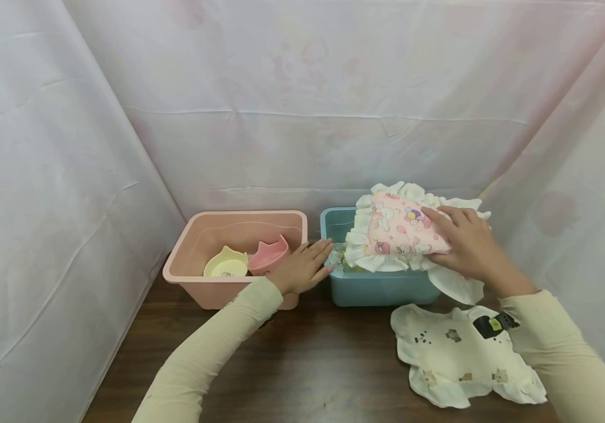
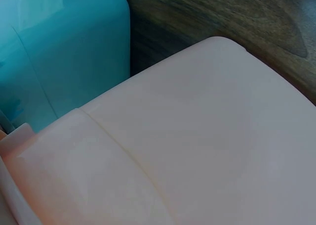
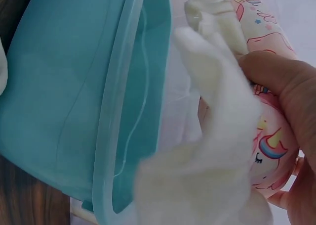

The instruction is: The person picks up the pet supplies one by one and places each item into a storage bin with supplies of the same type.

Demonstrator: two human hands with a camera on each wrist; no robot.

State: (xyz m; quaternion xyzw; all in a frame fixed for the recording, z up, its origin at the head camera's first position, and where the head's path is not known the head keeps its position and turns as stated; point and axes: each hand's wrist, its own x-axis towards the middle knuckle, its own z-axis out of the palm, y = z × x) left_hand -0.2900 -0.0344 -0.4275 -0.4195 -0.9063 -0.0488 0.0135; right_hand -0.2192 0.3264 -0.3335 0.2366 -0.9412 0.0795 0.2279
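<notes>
My right hand (image 1: 468, 244) grips a small pink pillow (image 1: 400, 226) with a white ruffled edge, held above the blue bin (image 1: 387, 291) and covering much of its opening. In the right wrist view the thumb presses into the pillow's printed cloth (image 3: 269, 160), and the white ruffle (image 3: 222, 116) hangs beside the bin's rim. My left hand (image 1: 304, 264) lies with fingers straight over the right end of the pink bin (image 1: 188, 278), its fingertips at the blue bin's left edge. Clear, crinkled items (image 1: 340, 258) show inside the blue bin.
A yellow bowl (image 1: 226, 264) and a pink bowl (image 1: 269, 257), both with cat ears, sit in the pink bin. A white pillow (image 1: 450, 358) with animal prints lies at the front right of the dark wooden table (image 1: 302, 364). Pale curtains (image 1: 302, 147) enclose the back and sides.
</notes>
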